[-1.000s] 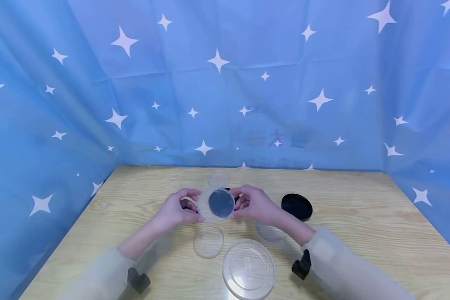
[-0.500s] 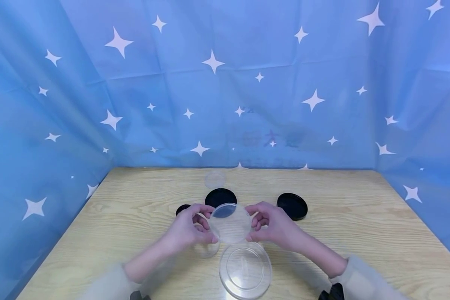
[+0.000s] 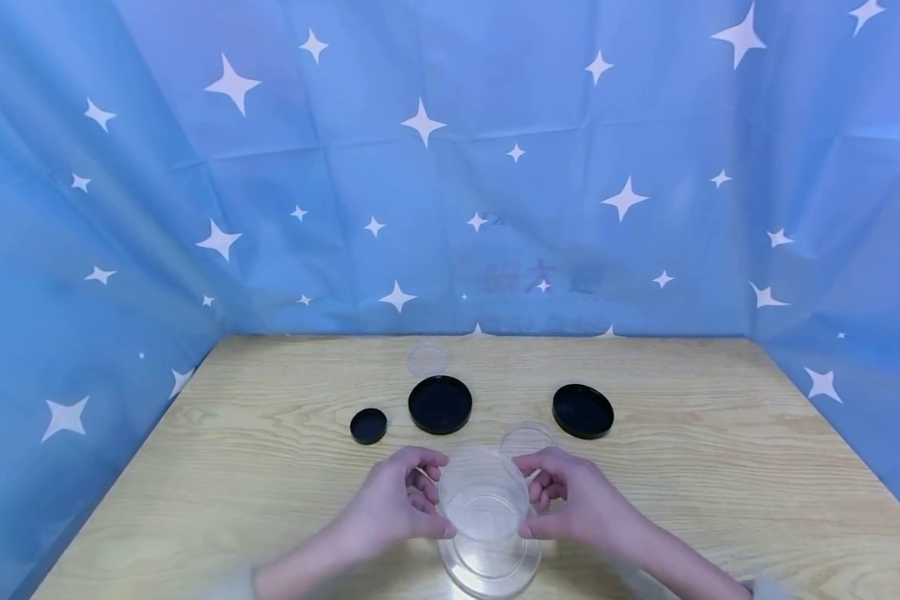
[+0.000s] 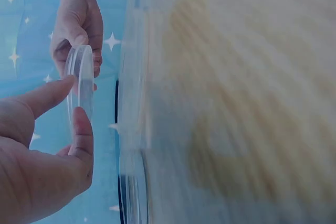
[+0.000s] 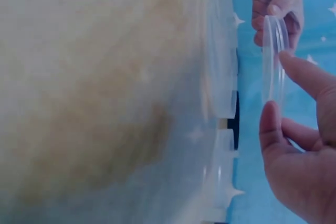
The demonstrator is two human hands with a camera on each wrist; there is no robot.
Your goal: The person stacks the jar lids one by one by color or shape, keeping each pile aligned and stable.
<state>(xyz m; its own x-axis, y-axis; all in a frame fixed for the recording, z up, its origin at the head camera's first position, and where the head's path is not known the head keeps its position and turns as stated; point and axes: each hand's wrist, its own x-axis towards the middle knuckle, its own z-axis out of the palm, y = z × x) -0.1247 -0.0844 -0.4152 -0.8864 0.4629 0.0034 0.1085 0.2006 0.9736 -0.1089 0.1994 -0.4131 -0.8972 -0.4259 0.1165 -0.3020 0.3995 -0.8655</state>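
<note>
My left hand [image 3: 401, 500] and right hand [image 3: 570, 496] pinch opposite edges of a clear, round, shallow plastic dish or lid [image 3: 483, 479], thumbs on the near side. Seen edge-on in the left wrist view, this clear piece [image 4: 80, 80] shows a thin double rim between thumb and fingers. The right wrist view has the same clear piece [image 5: 274, 61] edge-on, with the other hand gripping its far side. Below it, a larger clear round lid [image 3: 491, 571] lies on the table, partly covered from sight; whether the two touch I cannot tell.
Two black round dishes, one at the middle [image 3: 440, 405] and one at right [image 3: 582, 411], lie farther back. Left of them is a smaller black dish [image 3: 368, 426]. Clear discs lie at the back [image 3: 427, 359] and behind my right hand [image 3: 527, 435]. A starry blue curtain [image 3: 435, 183] surrounds the table.
Both hands have brought the clear piece nearer and slightly right, from in front of the middle black dish to above the large clear lid. The black dishes behind are uncovered.
</note>
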